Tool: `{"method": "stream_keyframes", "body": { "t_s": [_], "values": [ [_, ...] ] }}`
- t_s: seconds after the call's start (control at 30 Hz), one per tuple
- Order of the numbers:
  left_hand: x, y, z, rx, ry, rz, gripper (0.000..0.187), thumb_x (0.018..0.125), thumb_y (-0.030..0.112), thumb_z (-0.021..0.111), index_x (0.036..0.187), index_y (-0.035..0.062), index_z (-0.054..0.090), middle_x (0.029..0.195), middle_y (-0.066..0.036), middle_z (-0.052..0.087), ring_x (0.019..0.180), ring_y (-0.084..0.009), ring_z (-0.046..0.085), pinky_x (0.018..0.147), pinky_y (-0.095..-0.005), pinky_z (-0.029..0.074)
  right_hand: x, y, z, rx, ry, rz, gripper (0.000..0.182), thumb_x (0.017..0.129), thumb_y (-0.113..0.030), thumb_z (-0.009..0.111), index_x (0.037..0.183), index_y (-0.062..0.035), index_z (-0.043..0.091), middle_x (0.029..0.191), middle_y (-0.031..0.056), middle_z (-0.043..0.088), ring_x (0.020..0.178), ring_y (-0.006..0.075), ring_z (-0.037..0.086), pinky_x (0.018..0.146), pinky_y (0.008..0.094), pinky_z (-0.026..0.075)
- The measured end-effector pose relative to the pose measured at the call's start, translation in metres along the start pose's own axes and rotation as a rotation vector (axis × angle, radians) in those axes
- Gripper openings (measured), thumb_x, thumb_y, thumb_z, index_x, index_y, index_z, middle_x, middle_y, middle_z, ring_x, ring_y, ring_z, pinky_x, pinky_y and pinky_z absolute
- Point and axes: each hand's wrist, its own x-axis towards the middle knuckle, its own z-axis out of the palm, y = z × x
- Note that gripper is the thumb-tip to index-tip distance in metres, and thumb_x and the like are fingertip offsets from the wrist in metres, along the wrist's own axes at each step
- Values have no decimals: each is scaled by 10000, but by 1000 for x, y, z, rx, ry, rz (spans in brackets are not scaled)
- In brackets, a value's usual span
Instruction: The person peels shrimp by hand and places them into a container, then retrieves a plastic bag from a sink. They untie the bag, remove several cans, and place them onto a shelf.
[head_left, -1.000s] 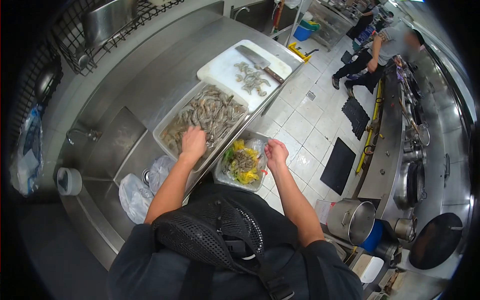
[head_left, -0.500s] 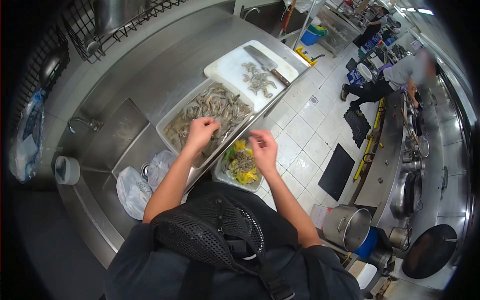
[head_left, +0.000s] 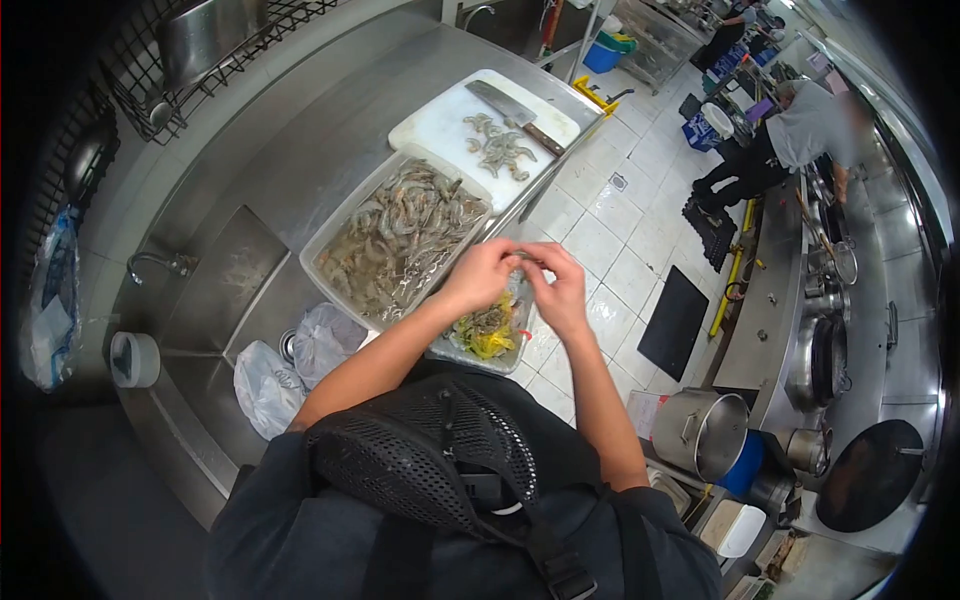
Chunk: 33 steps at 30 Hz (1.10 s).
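My left hand (head_left: 480, 275) and my right hand (head_left: 560, 286) meet above the waste container, fingertips pinched together around a small greyish shrimp (head_left: 517, 262), mostly hidden by the fingers. Under them, the waste container (head_left: 513, 357) holds shrimp scraps (head_left: 482, 322) and yellow and green bits. To the left on the steel counter sits a plastic tub (head_left: 311, 243) full of whole raw shrimp (head_left: 415, 215) in cloudy water. Behind it, a white cutting board (head_left: 425, 128) bears several peeled shrimp (head_left: 497, 150) and a cleaver (head_left: 505, 105) with a wooden handle.
A sink with a faucet (head_left: 160, 265) lies at left, with white plastic bags (head_left: 268, 385) near its drain. At right, a co-worker (head_left: 800, 130) bends over the stove line. A large steel pot (head_left: 700, 430) stands at lower right, and a black mat (head_left: 673, 322) lies on the tiles.
My left hand has moved right from over the shrimp tub to join my right hand, which has risen slightly. A shrimp now shows between the fingers. The co-worker has leaned lower.
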Motion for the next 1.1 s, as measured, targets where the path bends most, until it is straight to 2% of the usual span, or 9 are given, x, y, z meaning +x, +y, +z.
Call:
{"method": "stream_keyframes", "body": {
  "t_s": [0.1,0.2,0.43,0.67,0.77,0.83,0.87,0.93,1.1],
  "values": [
    [6,5,16,310,-2,148,171,968,162,597,1036,30,681,1009,-232,688,969,-433,646,834,-467,489,-9,15,-6,488,-34,359,186,919,22,692,1099,7,735,1089,96,716,884,136,686,783,272,545],
    [5,8,26,356,-49,162,161,981,175,586,1014,35,658,984,-202,682,961,-409,637,860,-494,421,-20,29,-13,678,9,537,191,925,24,690,1112,39,721,1041,93,728,895,136,681,769,277,543],
    [6,-7,39,461,-62,287,155,986,193,583,988,52,649,966,-156,667,962,-348,618,879,-468,336,-31,38,-18,590,37,728,215,950,-10,685,1158,47,692,1050,103,725,900,144,693,784,286,570],
    [5,-13,38,354,-55,343,132,987,151,572,899,73,632,936,-112,679,945,-311,629,862,-447,309,-34,44,-27,1134,129,1010,243,964,-36,652,1198,31,647,1017,97,704,844,162,655,767,314,546],
    [6,-22,36,319,-79,305,109,970,144,592,938,68,664,951,-102,682,961,-305,632,888,-439,316,-33,42,-30,1214,169,1031,236,967,-51,653,1195,7,630,1027,96,693,840,163,650,767,308,539],
    [10,-28,41,206,-48,251,221,926,113,674,1120,11,701,969,-132,702,918,-253,672,846,-408,477,-33,42,-29,1203,209,1023,226,968,-58,655,1186,-6,625,1034,95,689,844,163,650,769,306,537],
    [11,-30,46,204,-51,255,221,926,113,674,1120,11,701,969,-132,702,918,-253,672,846,-408,477,-33,42,-27,1157,220,1036,205,970,-51,652,1169,-12,628,1029,91,688,847,164,652,774,308,538],
    [12,-26,55,-347,-11,11,297,911,72,713,1195,-13,699,992,-98,725,918,-168,682,807,-319,540,-34,38,-20,1113,231,1051,185,971,-44,649,1153,-18,630,1023,86,687,850,164,654,778,310,539],
    [9,-17,50,-339,-83,-142,273,911,37,713,1178,-19,711,937,-54,717,860,-110,655,771,-275,537,-35,24,-6,980,264,972,139,956,-12,670,1095,1,665,1007,85,703,862,151,664,743,298,551]
  ]
}}
